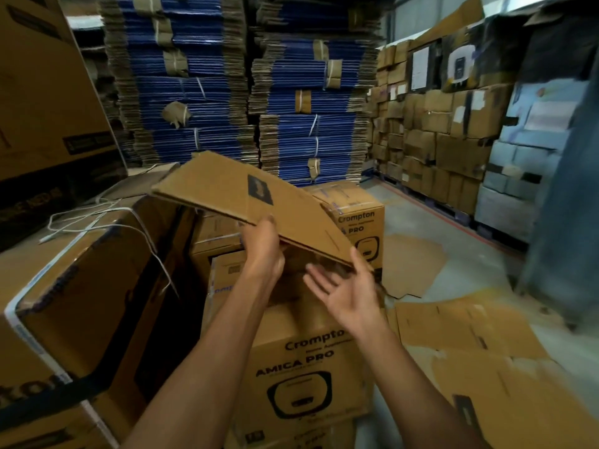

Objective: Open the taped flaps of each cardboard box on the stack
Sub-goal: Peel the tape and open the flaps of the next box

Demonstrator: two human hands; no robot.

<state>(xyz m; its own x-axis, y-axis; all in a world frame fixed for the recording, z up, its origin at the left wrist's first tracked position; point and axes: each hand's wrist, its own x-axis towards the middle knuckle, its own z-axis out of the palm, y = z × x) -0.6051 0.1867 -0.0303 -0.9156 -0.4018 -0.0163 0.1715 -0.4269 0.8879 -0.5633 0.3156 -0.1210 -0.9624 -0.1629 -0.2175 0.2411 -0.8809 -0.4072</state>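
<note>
A flattened brown cardboard piece point(236, 196) with a black label is lifted at a slant above the stack. My left hand point(262, 251) grips its near edge, thumb on top and fingers beneath. My right hand point(346, 286) is just under the piece's right corner, palm up and fingers spread, holding nothing. Below my hands stands a brown Crompton Amica Pro box point(308, 367) on top of the stack; my arms hide part of its top. Another Crompton box point(356, 222) stands behind it.
A large strapped box point(74, 303) with loose white straps stands close on the left. Flattened cardboard sheets point(486, 351) cover the floor at right. Tall blue bundled carton stacks point(246, 92) rise behind, and a wall of brown boxes point(437, 124) fills the right.
</note>
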